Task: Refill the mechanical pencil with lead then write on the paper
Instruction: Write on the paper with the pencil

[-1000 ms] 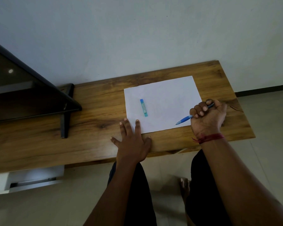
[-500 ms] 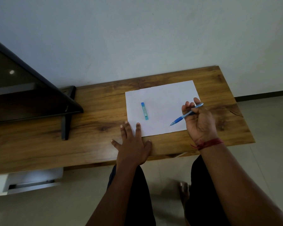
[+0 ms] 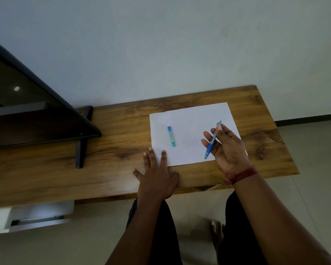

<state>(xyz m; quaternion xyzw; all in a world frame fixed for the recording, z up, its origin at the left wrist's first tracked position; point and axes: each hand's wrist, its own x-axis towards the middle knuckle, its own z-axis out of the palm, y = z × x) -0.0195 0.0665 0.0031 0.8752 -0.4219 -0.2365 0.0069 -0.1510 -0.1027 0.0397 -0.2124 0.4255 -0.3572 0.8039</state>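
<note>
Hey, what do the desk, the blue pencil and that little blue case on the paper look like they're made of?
Desk: wood or wood-look laminate, matte, with brown grain and knots.
Pencil: looks like glossy blue plastic, paler toward its top end.
Case: probably plastic, blue and teal with a printed label; too small to be sure.

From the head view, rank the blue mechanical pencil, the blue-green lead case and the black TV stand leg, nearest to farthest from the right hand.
1. Blue mechanical pencil, held in the right hand.
2. Blue-green lead case, on the paper's left part.
3. Black TV stand leg, far left.
</note>
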